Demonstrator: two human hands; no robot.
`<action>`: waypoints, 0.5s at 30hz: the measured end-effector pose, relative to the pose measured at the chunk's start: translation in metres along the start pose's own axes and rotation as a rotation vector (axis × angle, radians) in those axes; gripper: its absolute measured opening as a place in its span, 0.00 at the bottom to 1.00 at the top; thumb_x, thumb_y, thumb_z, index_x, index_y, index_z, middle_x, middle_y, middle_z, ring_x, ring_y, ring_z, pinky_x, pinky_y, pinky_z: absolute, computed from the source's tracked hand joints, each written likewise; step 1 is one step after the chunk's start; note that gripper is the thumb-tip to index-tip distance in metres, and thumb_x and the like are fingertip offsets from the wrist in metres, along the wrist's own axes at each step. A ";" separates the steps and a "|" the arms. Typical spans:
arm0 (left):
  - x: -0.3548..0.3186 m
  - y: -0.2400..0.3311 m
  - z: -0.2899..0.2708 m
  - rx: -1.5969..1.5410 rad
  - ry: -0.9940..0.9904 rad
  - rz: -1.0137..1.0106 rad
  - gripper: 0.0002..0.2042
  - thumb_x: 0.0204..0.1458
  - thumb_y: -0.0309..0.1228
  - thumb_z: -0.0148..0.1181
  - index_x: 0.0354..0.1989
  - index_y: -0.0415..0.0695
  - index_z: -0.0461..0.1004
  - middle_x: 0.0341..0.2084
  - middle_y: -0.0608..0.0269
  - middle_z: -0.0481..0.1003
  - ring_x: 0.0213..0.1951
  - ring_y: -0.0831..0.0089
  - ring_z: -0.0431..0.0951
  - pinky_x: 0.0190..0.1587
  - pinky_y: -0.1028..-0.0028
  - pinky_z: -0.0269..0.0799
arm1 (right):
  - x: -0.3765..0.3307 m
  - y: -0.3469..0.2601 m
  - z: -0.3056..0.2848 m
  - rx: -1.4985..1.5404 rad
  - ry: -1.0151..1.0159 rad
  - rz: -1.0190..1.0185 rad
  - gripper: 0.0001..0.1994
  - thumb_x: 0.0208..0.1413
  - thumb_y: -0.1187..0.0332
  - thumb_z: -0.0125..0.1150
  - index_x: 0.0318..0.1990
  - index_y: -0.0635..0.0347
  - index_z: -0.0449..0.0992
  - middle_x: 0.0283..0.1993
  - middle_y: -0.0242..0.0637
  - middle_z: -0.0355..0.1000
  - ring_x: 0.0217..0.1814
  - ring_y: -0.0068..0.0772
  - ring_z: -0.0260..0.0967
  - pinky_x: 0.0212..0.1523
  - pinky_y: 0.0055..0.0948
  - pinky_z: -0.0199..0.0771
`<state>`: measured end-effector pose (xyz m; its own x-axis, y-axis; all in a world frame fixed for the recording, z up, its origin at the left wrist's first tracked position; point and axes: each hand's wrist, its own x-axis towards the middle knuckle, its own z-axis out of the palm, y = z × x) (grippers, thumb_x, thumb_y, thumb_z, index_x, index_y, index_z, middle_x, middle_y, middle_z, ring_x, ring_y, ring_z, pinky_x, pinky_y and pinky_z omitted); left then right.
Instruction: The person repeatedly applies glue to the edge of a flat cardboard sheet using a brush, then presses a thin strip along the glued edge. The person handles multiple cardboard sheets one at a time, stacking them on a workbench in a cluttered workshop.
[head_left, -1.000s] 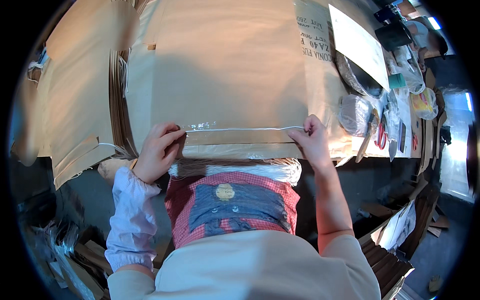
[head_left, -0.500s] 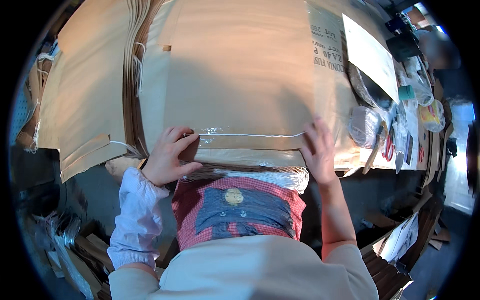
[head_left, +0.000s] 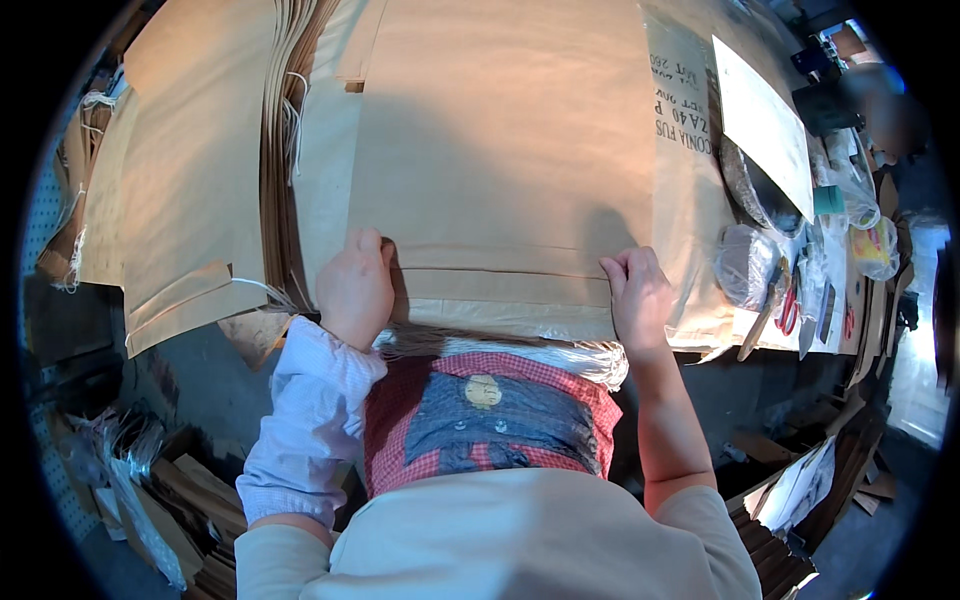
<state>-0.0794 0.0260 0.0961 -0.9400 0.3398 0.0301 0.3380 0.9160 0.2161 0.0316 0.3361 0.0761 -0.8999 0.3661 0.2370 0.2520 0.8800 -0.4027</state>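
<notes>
We find both hands at the near side of a brown kraft-paper sheet (head_left: 510, 150), one at either end of its narrow folded flap (head_left: 490, 258).

The right hand (head_left: 642, 300) shows a narrow grip, thumb and fingers pinching the flap's end; the left hand (head_left: 355, 288) is curled, and we cannot tell whether its grip has closed on paper. The sheet lies flat before the worker, with white cords (head_left: 590, 362) bunched just below its near edge. We see red-handled scissors (head_left: 788, 312) at right and a brown paper stack (head_left: 195, 150) at left.
</notes>
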 end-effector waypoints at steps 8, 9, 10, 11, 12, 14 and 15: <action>-0.029 0.065 -0.001 -0.082 -0.083 0.563 0.36 0.47 0.43 0.61 0.59 0.31 0.57 0.57 0.40 0.61 0.61 0.48 0.58 0.64 0.56 0.50 | -0.028 -0.094 0.020 0.042 -0.413 -0.515 0.36 0.54 0.52 0.57 0.63 0.67 0.56 0.68 0.49 0.51 0.70 0.49 0.47 0.69 0.46 0.44; -0.030 0.061 0.002 -0.045 -0.195 0.522 0.43 0.45 0.48 0.63 0.62 0.28 0.52 0.62 0.38 0.55 0.66 0.49 0.53 0.68 0.57 0.44 | -0.028 -0.091 0.015 -0.020 -0.432 -0.369 0.38 0.54 0.50 0.56 0.65 0.68 0.53 0.69 0.50 0.48 0.72 0.50 0.44 0.70 0.45 0.42; -0.026 0.052 -0.002 -0.047 -0.218 0.374 0.47 0.43 0.52 0.63 0.62 0.28 0.52 0.63 0.38 0.54 0.66 0.49 0.52 0.68 0.56 0.44 | -0.028 -0.081 0.010 -0.085 -0.443 -0.215 0.41 0.54 0.48 0.55 0.66 0.68 0.50 0.71 0.51 0.45 0.73 0.51 0.41 0.71 0.45 0.39; -0.022 0.037 -0.009 -0.043 -0.243 0.221 0.50 0.40 0.56 0.64 0.63 0.28 0.51 0.63 0.37 0.52 0.66 0.48 0.51 0.68 0.56 0.44 | -0.027 -0.067 0.004 -0.139 -0.454 -0.061 0.43 0.54 0.46 0.54 0.67 0.69 0.47 0.72 0.52 0.42 0.74 0.51 0.37 0.72 0.44 0.37; -0.022 0.015 -0.004 -0.075 -0.199 0.156 0.55 0.40 0.61 0.60 0.64 0.25 0.44 0.65 0.35 0.46 0.68 0.42 0.43 0.68 0.56 0.39 | -0.035 -0.030 0.010 -0.155 -0.185 -0.174 0.45 0.52 0.47 0.58 0.67 0.70 0.46 0.71 0.55 0.43 0.72 0.55 0.41 0.70 0.44 0.42; -0.021 -0.003 -0.003 0.029 -0.154 0.172 0.55 0.41 0.61 0.59 0.64 0.25 0.43 0.65 0.34 0.45 0.68 0.42 0.42 0.68 0.56 0.39 | -0.032 -0.002 -0.004 -0.185 -0.128 0.045 0.41 0.50 0.49 0.61 0.63 0.71 0.54 0.69 0.56 0.46 0.70 0.56 0.44 0.67 0.45 0.47; -0.022 -0.005 -0.002 0.080 -0.135 0.183 0.55 0.41 0.62 0.58 0.64 0.25 0.43 0.65 0.33 0.44 0.68 0.41 0.42 0.68 0.56 0.39 | -0.031 0.005 -0.010 -0.197 -0.099 0.161 0.39 0.49 0.50 0.62 0.61 0.71 0.57 0.68 0.56 0.48 0.70 0.56 0.45 0.66 0.46 0.50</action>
<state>-0.0604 0.0131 0.0967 -0.8498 0.5224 -0.0699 0.5100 0.8485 0.1412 0.0645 0.3319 0.0754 -0.8705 0.4834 0.0926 0.4505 0.8583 -0.2458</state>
